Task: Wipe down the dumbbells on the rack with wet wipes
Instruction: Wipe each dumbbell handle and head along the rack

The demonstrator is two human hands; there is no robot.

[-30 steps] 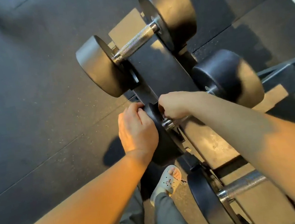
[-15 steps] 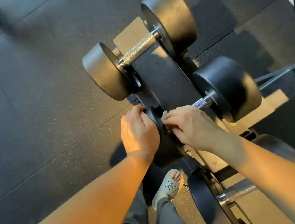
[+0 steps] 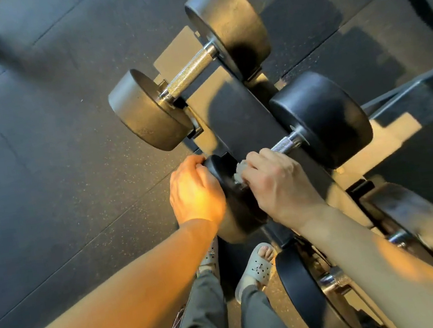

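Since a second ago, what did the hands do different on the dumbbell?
The right hand came off the top of the handle and slid down toward the person, rubbing the wet wipe on the inner face of the near head of the dumbbell. The wipe now peeks out. The left hand stayed cupped on that head's outer side, and the dumbbell stayed on the rack.

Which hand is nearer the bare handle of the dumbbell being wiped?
Right. The right hand sits beside the handle, holding a wipe; the left hand grips the near head, farther off.
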